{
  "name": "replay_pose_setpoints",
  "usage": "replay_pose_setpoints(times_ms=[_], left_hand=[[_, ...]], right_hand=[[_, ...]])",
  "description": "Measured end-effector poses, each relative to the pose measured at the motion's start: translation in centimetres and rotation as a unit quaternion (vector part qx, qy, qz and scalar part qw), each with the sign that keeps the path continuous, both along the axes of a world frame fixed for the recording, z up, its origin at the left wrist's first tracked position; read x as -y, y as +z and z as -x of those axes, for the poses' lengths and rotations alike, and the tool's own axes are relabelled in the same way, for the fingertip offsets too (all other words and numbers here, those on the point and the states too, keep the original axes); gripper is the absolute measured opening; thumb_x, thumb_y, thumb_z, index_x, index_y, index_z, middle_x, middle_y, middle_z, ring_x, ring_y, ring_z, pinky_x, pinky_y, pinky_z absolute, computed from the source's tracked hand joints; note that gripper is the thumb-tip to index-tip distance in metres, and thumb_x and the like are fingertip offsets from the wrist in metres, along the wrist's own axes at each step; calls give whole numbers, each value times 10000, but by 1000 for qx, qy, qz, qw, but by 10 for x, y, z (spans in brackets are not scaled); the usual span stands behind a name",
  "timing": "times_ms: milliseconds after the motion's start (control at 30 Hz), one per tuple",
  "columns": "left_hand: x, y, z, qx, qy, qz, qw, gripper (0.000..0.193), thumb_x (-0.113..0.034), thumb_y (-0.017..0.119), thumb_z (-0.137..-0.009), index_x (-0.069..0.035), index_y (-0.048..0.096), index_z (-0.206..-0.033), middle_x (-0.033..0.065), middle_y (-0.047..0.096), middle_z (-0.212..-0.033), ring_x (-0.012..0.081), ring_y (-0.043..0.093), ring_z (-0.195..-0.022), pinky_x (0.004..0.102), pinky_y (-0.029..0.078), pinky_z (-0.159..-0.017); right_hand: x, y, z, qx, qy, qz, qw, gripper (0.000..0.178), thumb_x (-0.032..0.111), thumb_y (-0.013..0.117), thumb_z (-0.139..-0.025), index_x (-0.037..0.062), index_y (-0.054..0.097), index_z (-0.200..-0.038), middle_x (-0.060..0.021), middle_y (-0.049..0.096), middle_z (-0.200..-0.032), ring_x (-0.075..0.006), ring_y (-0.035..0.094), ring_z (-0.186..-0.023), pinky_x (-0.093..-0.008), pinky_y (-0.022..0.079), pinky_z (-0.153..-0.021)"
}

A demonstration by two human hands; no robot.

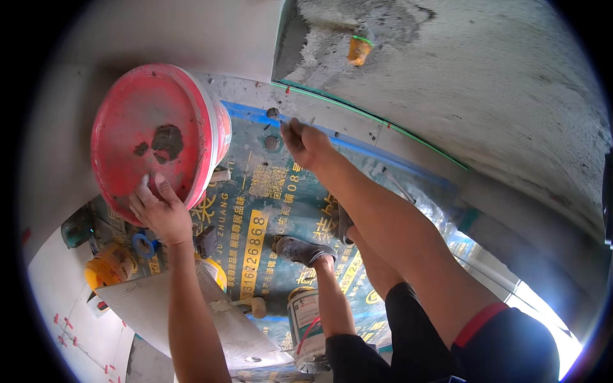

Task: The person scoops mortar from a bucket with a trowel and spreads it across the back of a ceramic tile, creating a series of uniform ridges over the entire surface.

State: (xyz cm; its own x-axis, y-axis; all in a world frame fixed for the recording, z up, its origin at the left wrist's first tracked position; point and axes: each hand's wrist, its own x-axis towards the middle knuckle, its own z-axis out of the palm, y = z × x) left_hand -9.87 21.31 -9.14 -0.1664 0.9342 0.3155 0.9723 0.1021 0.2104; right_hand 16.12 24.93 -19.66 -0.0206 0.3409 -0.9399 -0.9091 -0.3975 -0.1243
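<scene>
My left hand (pixel 156 207) rests on the red lid (pixel 121 127) of a large bucket (pixel 220 131), its fingers spread near the rim. Just beyond the fingertips, a wet grey lump of mortar (pixel 167 142) sticks to the lid, with a smaller smear beside it. My right hand (pixel 308 144) is raised to the right of the bucket, fingers curled together. Whether anything sits inside them cannot be seen. Left of this hand, two dark grey clumps (pixel 272 113) appear against the floor strip and the green sheet.
Green printed protective sheeting (pixel 281 198) covers the floor, edged with blue tape. A ridged tile (pixel 172 313) leans at lower left, by yellow tubs (pixel 110 265) and a tape roll (pixel 145 245). A white bucket (pixel 304 322) stands beside my foot. A mortar-coated wall (pixel 460 70) rises at right.
</scene>
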Motion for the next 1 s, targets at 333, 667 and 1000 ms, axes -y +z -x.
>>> replay_pose_setpoints(times_ms=[333,667,1000], left_hand=[[-7,-16,2,-38,-10,5,999,469,-395,424,-914,12,505,-1133,186,516,-1152,363,484,-1069,451,378,-895],[-6,-17,9,6,-41,29,999,457,-359,404,-923,30,484,-1149,203,511,-1163,380,482,-1067,446,381,-895],[-9,-12,1,-10,-30,26,999,431,-349,423,-917,13,498,-1138,190,518,-1159,373,490,-1063,437,390,-888]], right_hand=[[-75,-112,2,-39,-160,-36,986,102,54,474,-921,-21,532,-886,-92,585,-775,-167,601,-661,-250,568,-564],[-103,-149,20,-28,-97,-78,992,178,100,411,-947,-2,534,-869,-70,565,-761,-152,565,-638,-225,536,-546],[-95,-154,10,-55,-12,-54,997,298,214,470,-938,-47,466,-1082,-144,539,-951,-248,589,-839,-282,556,-696]])
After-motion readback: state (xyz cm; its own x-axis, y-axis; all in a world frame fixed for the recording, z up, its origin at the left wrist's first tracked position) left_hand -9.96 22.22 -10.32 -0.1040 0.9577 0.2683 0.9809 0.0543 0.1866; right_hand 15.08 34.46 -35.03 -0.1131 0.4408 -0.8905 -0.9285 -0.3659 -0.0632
